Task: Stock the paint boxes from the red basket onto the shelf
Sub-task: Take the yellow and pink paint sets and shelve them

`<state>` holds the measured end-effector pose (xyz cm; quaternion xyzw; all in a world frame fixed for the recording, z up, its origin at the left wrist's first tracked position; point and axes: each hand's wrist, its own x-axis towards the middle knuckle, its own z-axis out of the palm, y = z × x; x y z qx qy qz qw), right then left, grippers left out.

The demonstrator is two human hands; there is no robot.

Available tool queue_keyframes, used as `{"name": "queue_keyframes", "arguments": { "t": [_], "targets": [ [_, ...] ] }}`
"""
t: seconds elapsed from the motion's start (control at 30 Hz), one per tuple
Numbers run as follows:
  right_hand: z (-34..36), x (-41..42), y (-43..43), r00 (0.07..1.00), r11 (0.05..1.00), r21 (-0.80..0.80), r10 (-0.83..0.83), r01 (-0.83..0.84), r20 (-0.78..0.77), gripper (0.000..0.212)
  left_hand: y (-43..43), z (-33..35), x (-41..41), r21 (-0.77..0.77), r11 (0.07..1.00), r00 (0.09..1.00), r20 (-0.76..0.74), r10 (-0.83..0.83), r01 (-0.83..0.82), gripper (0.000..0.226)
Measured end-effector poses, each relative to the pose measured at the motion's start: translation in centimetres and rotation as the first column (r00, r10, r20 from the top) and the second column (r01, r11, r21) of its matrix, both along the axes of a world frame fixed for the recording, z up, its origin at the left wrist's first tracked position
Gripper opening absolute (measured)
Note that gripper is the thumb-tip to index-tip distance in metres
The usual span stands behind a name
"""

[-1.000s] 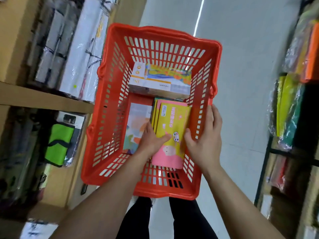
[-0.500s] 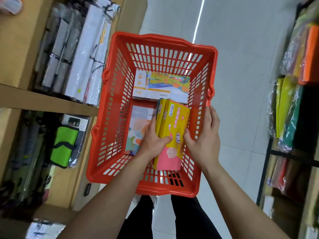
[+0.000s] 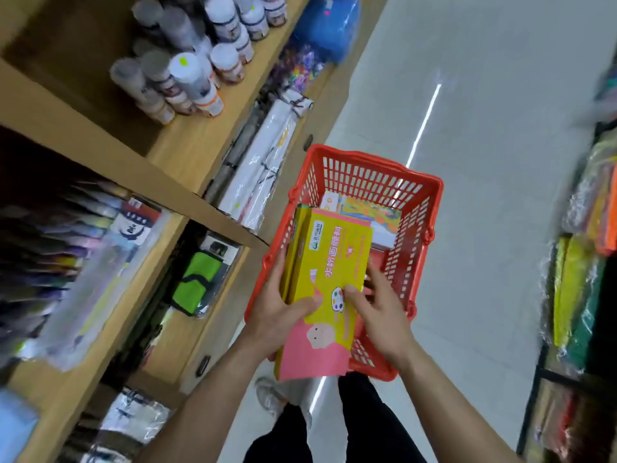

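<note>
One red basket [image 3: 414,192], two hands [image 3: 280,305] [image 3: 384,312], perhaps three yellow paint boxes [image 3: 334,262] (stacked), one green pouch [image 3: 195,282]

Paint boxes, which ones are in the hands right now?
The yellow and pink paint boxes, a small stack lifted above the red basket between both hands. The box with the orange and blue cover lies in the basket, untouched.

Both forearms bare, reaching toward 12 o'clock. Left hand [image 3: 277,310] clamped on load, thumb on top. Right hand [image 3: 380,310] at 3 o'clock side, fingers curled, grip seemingly loose.
</note>
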<state>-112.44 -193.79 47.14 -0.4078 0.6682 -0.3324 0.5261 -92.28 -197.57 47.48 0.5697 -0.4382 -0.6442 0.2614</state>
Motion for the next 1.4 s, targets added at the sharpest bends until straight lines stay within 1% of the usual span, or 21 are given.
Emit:
{"name": "queue_keyframes", "arguments": {
  "t": [0.03,0.07,0.13,0.17,0.2,0.23,0.33,0.43,0.53,0.63,0.73,0.83,0.9,0.93,1.03,1.13,1.2,1.27,1.3,1.33,1.4],
  "targets": [
    [1.7,1.2,-0.2,0.994,0.999,-0.026,0.023,-0.020,0.108,0.057,0.3,1.7,0.9,-0.020,1.000,1.000,-0.014,0.017,-0.017,0.095],
    [3.4,2.3,-0.4,0.981,0.998,-0.055,0.041,-0.031,0.188,0.058,0.6,3.4,1.8,-0.042,0.998,0.999,-0.031,0.041,-0.043,0.093],
    [6.3,4.3,-0.7,0.929,0.993,-0.101,0.093,-0.060,0.359,0.068,1.3,7.0,3.6,-0.063,0.990,0.990,-0.064,0.123,-0.127,0.089],
    [7.5,5.5,-0.8,0.887,0.990,-0.117,0.125,-0.081,0.445,0.074,1.7,8.8,4.6,-0.076,0.982,0.983,-0.074,0.169,-0.174,0.089],
    [8.8,6.6,-1.0,0.853,0.984,-0.138,0.164,-0.109,0.495,0.078,2.1,10.5,5.6,-0.099,0.971,0.974,-0.084,0.212,-0.219,0.089],
    [10.1,7.9,-1.1,0.836,0.978,-0.166,0.198,-0.130,0.512,0.080,2.6,12.0,6.7,-0.125,0.958,0.964,-0.094,0.249,-0.259,0.088],
    [13.5,12.0,-1.5,0.838,0.953,-0.254,0.269,-0.162,0.474,0.083,4.3,16.1,9.6,-0.182,0.909,0.923,-0.169,0.347,-0.375,0.086],
    [17.0,16.0,-1.9,0.783,0.910,-0.331,0.392,-0.250,0.484,0.075,6.0,19.9,12.7,-0.254,0.839,0.875,-0.205,0.439,-0.480,0.083],
    [21.0,20.1,-2.2,0.763,0.834,-0.437,0.513,-0.335,0.393,0.065,7.8,23.8,16.4,-0.305,0.757,0.816,-0.217,0.536,-0.578,0.081],
    [24.9,24.8,-2.2,0.702,0.754,-0.503,0.623,-0.422,0.345,0.062,10.7,27.0,20.4,-0.349,0.648,0.729,-0.195,0.656,-0.677,0.074],
    [28.4,29.8,-1.7,0.610,0.629,-0.553,0.751,-0.546,0.253,0.057,14.0,29.1,24.7,-0.451,0.548,0.661,-0.138,0.738,-0.705,0.058],
    [30.5,34.7,-1.0,0.587,0.564,-0.547,0.795,-0.619,0.155,0.060,16.1,30.6,29.3,-0.487,0.488,0.592,-0.077,0.802,-0.725,0.057],
    [31.4,37.7,-1.0,0.574,0.529,-0.524,0.814,-0.667,0.090,0.061,16.4,31.2,32.3,-0.499,0.470,0.550,-0.016,0.835,-0.728,0.057],
    [31.7,39.1,-1.2,0.573,0.517,-0.515,0.818,-0.683,0.062,0.058,16.2,31.5,33.8,-0.510,0.473,0.538,0.022,0.842,-0.719,0.055],
    [31.9,42.6,-2.2,0.583,0.506,-0.471,0.812,-0.722,-0.022,0.045,15.5,32.0,37.1,-0.529,0.504,0.538,0.101,0.837,-0.683,0.052],
    [31.7,45.2,-3.4,0.602,0.517,-0.404,0.790,-0.755,-0.114,0.053,14.5,31.9,39.4,-0.522,0.512,0.516,0.152,0.843,-0.682,0.052],
    [31.7,46.5,-4.2,0.601,0.528,-0.348,0.786,-0.774,-0.144,0.061,13.8,31.9,40.4,-0.494,0.518,0.508,0.169,0.845,-0.698,0.040],
    [31.8,47.4,-4.9,0.587,0.536,-0.288,0.799,-0.794,-0.129,0.066,13.3,31.7,41.2,-0.474,0.525,0.503,0.185,0.844,-0.707,0.027],
    [31.9,47.6,-5.1,0.579,0.538,-0.267,0.809,-0.800,-0.105,0.063,13.2,31.5,41.4,-0.470,0.524,0.503,0.182,0.845,-0.710,0.021],
    [31.9,47.6,-5.2,0.571,0.539,-0.260,0.818,-0.801,-0.066,0.057,13.2,31.2,41.5,-0.463,0.520,0.511,0.157,0.845,-0.717,0.017],
    [31.4,46.7,-4.9,0.545,0.527,-0.302,0.838,-0.794,0.030,0.040,14.0,30.7,41.2,-0.434,0.520,0.548,0.070,0.834,-0.736,0.014]
  ]
}}
